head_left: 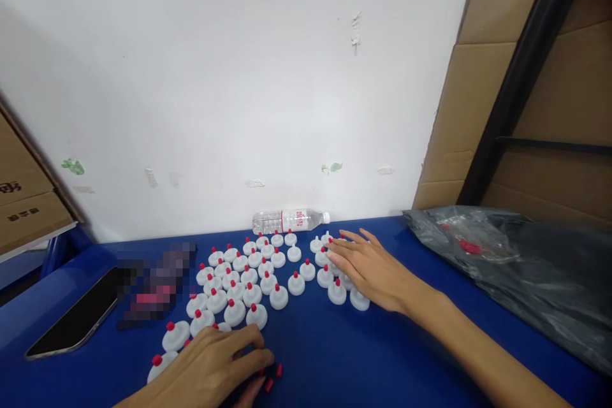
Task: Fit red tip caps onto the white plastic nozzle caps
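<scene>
My left hand is low at the front of the blue table, its fingers curled and the thumb close beneath them. A bit of red shows between thumb and fingers, seemingly a small red cap, partly hidden. Two loose red caps lie just right of the fingertips. My right hand is spread palm down over the right-hand group of white round lids, covering some of them. Most lids there carry red tips; a few show a bare white nozzle. A larger group of red-tipped white lids stands left of centre.
A clear plastic bottle lies against the white wall. A phone and a blurred item are at left. Grey plastic sheeting, with a clear bag of red pieces, covers the right side. Cardboard stands behind it.
</scene>
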